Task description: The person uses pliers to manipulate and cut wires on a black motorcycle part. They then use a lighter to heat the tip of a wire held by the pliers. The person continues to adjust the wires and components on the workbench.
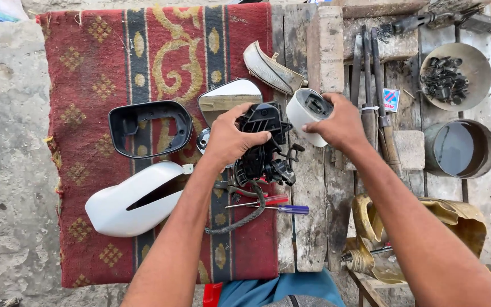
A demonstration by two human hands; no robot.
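Note:
My left hand [231, 139] grips a black plastic mirror mechanism [265, 148] with a hanging black cable [245, 219], held above a red patterned rug [98, 62]. My right hand [339, 122] holds a white mirror base piece [305, 111] with a black insert, right beside the mechanism. On the rug lie a mirror glass [225, 96], a black mirror frame [149, 128] and a white mirror cover [132, 199]. A clear signal lens [271, 71] rests at the rug's right edge.
Two screwdrivers, one red [262, 200] and one blue [288, 209], lie below the mechanism. Long tools [370, 74] rest on wooden planks. A metal bowl of black small parts [447, 77] and a dark round tin [461, 148] stand at right. A brass-coloured part [370, 227] lies lower right.

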